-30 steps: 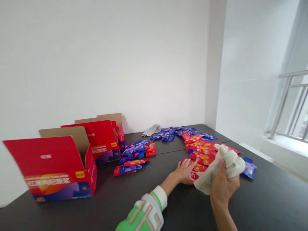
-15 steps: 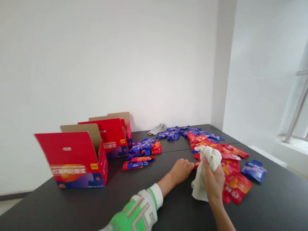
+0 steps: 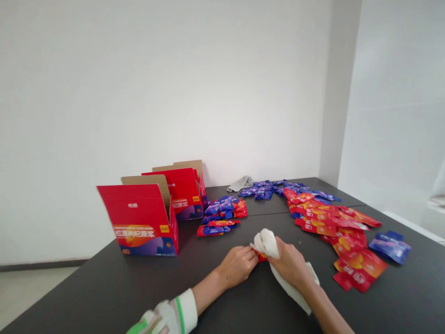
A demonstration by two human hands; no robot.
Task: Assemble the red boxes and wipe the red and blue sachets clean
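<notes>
Head view is showing a dark table carrying two open red cardboard boxes, a heap of red and blue sachets beside them and more sachets spreading across the right side; near the table's front edge, the left hand is closing its fingers on a small red sachet while the right hand is clamping a white cloth tightly over it, the cloth's loose end trailing onto the table

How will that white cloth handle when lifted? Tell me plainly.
The white cloth looks floppy: its free end lies limp on the dark table beside the right hand. It is probably light, since it bunches easily in that grip.
</notes>
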